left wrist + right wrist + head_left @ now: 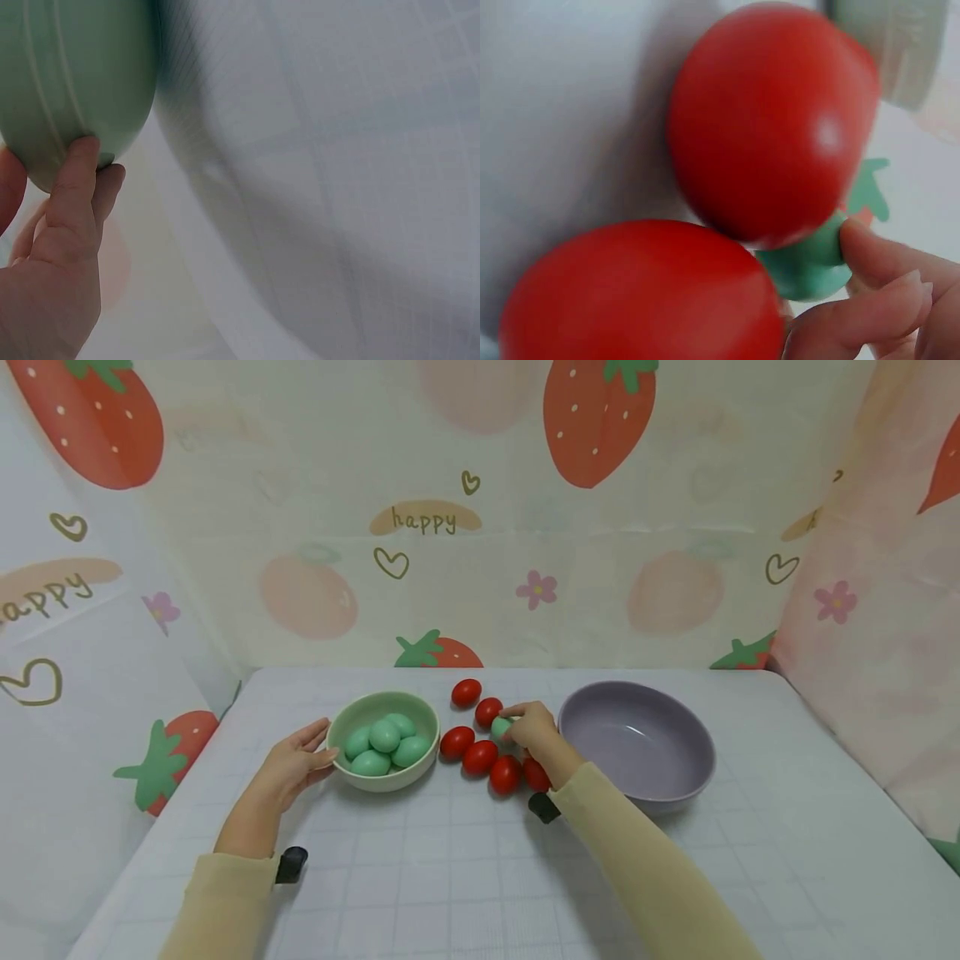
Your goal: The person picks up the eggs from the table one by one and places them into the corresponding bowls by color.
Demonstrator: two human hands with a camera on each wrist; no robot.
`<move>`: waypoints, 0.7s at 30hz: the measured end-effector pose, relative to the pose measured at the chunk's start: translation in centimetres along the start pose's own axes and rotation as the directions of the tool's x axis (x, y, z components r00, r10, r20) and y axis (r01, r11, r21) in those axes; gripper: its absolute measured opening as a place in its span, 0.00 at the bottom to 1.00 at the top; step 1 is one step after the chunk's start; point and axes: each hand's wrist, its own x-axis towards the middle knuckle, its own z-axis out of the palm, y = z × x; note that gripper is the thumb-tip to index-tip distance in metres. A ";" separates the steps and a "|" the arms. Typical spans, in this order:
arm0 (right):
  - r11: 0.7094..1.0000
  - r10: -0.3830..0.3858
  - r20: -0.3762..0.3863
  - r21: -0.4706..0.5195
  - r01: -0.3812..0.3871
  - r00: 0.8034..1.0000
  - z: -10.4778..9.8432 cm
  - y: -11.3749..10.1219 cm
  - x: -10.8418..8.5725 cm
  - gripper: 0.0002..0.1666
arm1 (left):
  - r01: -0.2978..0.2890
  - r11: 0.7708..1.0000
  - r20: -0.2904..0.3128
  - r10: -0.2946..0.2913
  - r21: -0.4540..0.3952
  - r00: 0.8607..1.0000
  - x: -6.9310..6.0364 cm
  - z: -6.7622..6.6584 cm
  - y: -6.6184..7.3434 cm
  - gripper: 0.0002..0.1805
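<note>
At the left side of a green bowl [431, 760] my left hand [292, 768] holds the wall, its thumb near the front and its fingers farther back. Several green eggs [385, 735] lie in that bowl. The left wrist view shows those fingers [75, 180] against the bowl's outer side [97, 67]. My right hand [534, 731] pinches a green egg [501, 729] among several red eggs [480, 758] on the table. In the right wrist view two red eggs [772, 127] stand large in front and partly cover the green one [810, 266].
A purple bowl [693, 777] stands just right of my right hand, nothing visible in it. The table [420, 877] has a white checked cover. Printed curtains [465, 602] close off the back and sides.
</note>
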 end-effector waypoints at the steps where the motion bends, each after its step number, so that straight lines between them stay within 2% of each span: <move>1: 1.000 -0.005 0.009 0.028 0.004 1.000 -0.1 0.0 -0.2 0.28 | 0.000 1.000 -0.001 0.000 0.001 1.000 0.0 0.0 0.0 0.39; 7: 0.991 -0.020 0.060 0.133 0.012 0.998 -0.5 -0.2 -1.1 0.27 | 0.001 1.000 -0.001 -0.001 0.006 1.000 -0.1 0.2 0.0 0.39; 21: 0.984 -0.028 0.144 0.181 0.002 0.989 -0.9 -1.3 -2.7 0.26 | 0.005 1.000 -0.005 -0.005 -0.002 1.000 -0.2 0.2 0.0 0.40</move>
